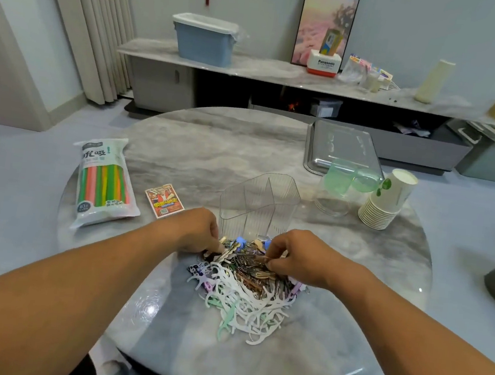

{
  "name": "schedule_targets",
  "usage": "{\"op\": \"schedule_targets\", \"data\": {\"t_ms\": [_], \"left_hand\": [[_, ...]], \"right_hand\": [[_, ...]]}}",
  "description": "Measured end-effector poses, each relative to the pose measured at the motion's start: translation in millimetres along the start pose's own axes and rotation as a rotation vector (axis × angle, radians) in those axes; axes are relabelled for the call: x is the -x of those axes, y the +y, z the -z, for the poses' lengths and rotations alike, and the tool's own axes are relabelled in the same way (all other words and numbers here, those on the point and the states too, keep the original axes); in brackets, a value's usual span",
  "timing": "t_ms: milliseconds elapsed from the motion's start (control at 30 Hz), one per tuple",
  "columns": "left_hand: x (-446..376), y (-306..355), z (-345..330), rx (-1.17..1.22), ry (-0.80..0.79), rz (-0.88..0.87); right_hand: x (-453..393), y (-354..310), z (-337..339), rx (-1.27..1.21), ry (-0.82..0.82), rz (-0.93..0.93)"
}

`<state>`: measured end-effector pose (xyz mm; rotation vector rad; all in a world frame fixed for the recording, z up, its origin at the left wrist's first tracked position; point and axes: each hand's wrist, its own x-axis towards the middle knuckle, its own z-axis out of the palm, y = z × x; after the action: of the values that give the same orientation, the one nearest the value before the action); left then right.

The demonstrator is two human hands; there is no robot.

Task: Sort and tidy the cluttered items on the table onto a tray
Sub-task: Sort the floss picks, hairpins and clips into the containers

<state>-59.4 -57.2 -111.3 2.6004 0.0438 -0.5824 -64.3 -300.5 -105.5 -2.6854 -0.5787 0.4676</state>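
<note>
A tangled pile of white, green and purple floss picks [242, 301] mixed with metallic paper clips [249, 267] lies on the round marble table [214, 140] in front of me. My left hand [201, 231] pinches small items at the pile's far left edge. At the far right edge, my right hand [294, 254] pinches a few paper clips. Just behind both hands stands a clear divided plastic organizer [258, 204]. A shiny metal tray [341, 147] lies at the far right of the table.
A bag of coloured straws [105, 180] and a small card [164, 200] lie to the left. A clear cup with a green lid [342, 182] and a stack of paper cups [388, 200] sit by the tray. Behind the table runs a low cabinet [253, 71].
</note>
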Motion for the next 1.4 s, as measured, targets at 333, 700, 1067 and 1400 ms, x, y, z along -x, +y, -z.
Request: {"op": "schedule_targets", "data": {"t_ms": [333, 700, 1067, 1400], "left_hand": [[15.6, 24.5, 8.5, -0.097, -0.045, 0.010], [20.0, 44.9, 22.4, 0.666, -0.204, -0.086], [18.4, 47.6, 34.5, 0.688, -0.178, -0.070], [-1.2, 31.4, 56.5, 0.905, 0.150, -0.033]], "right_hand": [[5.7, 10.9, 32.0, -0.557, 0.053, -0.121], [5.9, 0.4, 30.9, -0.751, -0.006, 0.000], [2.8, -0.2, 30.7, -0.898, 0.104, -0.043], [-0.4, 11.4, 21.3, -0.404, -0.017, -0.196]]}}
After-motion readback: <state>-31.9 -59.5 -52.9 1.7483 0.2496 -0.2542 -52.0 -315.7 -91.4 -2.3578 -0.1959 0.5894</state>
